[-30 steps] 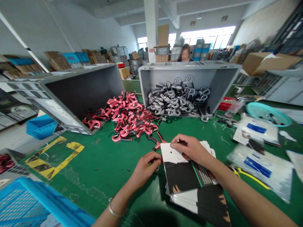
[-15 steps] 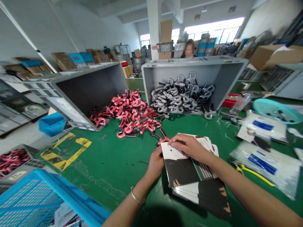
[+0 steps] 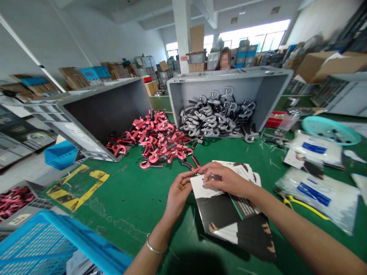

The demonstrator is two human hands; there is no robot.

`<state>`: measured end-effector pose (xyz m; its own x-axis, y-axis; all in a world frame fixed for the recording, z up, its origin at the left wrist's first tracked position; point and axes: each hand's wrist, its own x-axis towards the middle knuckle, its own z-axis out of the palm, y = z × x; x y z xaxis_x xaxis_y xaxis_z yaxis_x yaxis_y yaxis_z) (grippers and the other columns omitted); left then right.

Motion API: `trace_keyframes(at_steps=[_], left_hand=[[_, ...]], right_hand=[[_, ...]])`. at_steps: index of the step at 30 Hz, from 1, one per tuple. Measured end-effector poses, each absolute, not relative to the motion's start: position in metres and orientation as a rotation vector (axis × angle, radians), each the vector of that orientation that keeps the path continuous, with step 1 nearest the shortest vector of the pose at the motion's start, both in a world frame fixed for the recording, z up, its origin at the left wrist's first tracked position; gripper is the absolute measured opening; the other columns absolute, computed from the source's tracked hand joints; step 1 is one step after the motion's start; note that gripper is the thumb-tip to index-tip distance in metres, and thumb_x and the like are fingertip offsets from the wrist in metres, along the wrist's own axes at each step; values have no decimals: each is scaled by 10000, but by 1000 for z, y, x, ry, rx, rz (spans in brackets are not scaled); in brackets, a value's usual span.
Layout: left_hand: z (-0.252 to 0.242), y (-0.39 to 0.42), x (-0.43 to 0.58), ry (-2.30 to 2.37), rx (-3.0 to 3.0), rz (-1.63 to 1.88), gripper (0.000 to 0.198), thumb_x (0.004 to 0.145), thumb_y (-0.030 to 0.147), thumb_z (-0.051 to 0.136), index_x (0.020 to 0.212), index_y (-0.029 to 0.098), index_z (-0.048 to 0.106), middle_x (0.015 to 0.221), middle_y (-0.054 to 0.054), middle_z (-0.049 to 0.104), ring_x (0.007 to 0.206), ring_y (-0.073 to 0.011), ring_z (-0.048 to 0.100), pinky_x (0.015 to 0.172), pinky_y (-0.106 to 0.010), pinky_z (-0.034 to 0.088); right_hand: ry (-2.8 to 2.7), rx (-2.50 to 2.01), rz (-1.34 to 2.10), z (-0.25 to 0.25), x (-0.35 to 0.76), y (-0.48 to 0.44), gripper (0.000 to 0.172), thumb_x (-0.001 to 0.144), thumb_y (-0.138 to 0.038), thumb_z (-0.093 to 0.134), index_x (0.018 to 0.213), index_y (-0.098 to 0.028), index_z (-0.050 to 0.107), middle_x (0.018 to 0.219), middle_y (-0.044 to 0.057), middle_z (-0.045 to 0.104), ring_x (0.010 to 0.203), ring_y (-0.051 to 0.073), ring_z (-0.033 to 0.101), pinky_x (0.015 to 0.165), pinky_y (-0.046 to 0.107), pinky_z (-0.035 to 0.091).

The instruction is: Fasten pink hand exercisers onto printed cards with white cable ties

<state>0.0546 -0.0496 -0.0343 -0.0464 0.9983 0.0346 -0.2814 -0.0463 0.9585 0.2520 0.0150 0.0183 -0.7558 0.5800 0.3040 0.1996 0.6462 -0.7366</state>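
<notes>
A stack of printed cards, black and white with pictured hands, lies in front of me on the green table. My right hand lies over the top card's upper left corner, fingers curled at its edge beside a small hole. Just left of that corner is my left hand, wearing a bracelet; its fingertips are drawn together close to the right fingers. What they pinch, if anything, is hidden. Beyond the fingertips lies a V-shaped red and black tool.
A grey bin on its side spills red hooked handles; another bin holds grey ones. Yellow-handled pliers, plastic bags and a turquoise tray are right. A blue basket stands front left.
My left hand has slid off the card's left edge, toward its upper corner. My right fingers have curled and shifted left to the same corner. The view has turned slightly.
</notes>
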Motion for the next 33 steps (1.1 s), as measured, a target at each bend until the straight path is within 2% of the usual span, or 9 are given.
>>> trace_keyframes(at_steps=[2, 5, 10, 14, 18, 21, 25, 29, 33], left_hand=[[-33, -41, 46, 1109, 1095, 1311, 335, 862, 434, 677, 1027, 143, 683, 746, -15, 687, 566, -96, 573, 545, -194, 440], [-29, -30, 38, 1027, 1107, 1073, 450, 913, 532, 560, 932, 112, 721, 590, 10, 583, 452, -87, 473, 442, -205, 375], [-18, -29, 36, 863, 973, 947, 453, 890, 526, 603, 1001, 105, 731, 726, -48, 659, 579, -127, 575, 522, -231, 453], [-24, -39, 38, 848, 907, 1012, 360, 865, 435, 676, 992, 102, 733, 826, -70, 686, 663, -122, 580, 601, -219, 444], [-42, -48, 43, 824, 793, 1145, 365, 921, 439, 583, 959, 102, 719, 739, -48, 642, 604, -105, 526, 538, -202, 374], [-51, -54, 48, 845, 769, 1206, 204, 854, 326, 695, 942, 142, 693, 751, -14, 648, 613, -90, 538, 561, -183, 371], [-56, -57, 56, 843, 811, 1233, 224, 752, 232, 791, 928, 152, 679, 822, -23, 701, 690, -120, 607, 680, -221, 450], [-57, -55, 63, 925, 842, 1331, 213, 696, 199, 816, 847, 150, 674, 799, -13, 709, 740, -137, 624, 709, -230, 464], [-57, -53, 67, 966, 826, 1365, 223, 666, 195, 824, 836, 151, 686, 794, -7, 711, 758, -144, 626, 720, -236, 464]], right_hand=[[-2356, -611, 956, 19, 252, 15, 45, 908, -256, 674, 881, -221, 682, 1197, 41, 632, 1174, 210, 537, 1029, 377, 350], [-2364, -635, 947, 20, 251, 15, 44, 908, -252, 672, 878, -219, 674, 1186, 35, 646, 1160, 209, 539, 1025, 382, 347], [-2278, -703, 1040, 19, 253, 14, 45, 907, -256, 657, 904, -215, 674, 1083, 29, 678, 1063, 203, 587, 941, 338, 416], [-2208, -802, 1164, 15, 256, 16, 209, 881, -256, 666, 1087, -222, 650, 1045, 23, 681, 912, 181, 636, 802, 294, 472], [-2229, -793, 1085, 14, 253, 16, 97, 882, -232, 645, 966, -221, 693, 985, 20, 685, 957, 191, 637, 858, 304, 461], [-2159, -843, 1135, 14, 251, 14, 115, 886, -234, 626, 983, -221, 687, 953, 20, 696, 891, 180, 654, 802, 295, 486], [-2083, -845, 1227, 12, 249, 13, 146, 874, -256, 630, 1006, -219, 681, 955, 25, 706, 858, 176, 659, 743, 284, 508], [-2044, -875, 1297, 9, 249, 15, 273, 890, -288, 603, 1151, -221, 651, 1030, 42, 693, 820, 161, 650, 626, 241, 503], [-2086, -899, 1237, 11, 248, 16, 198, 882, -298, 622, 1040, -201, 692, 1001, 49, 687, 818, 167, 643, 634, 244, 502]])
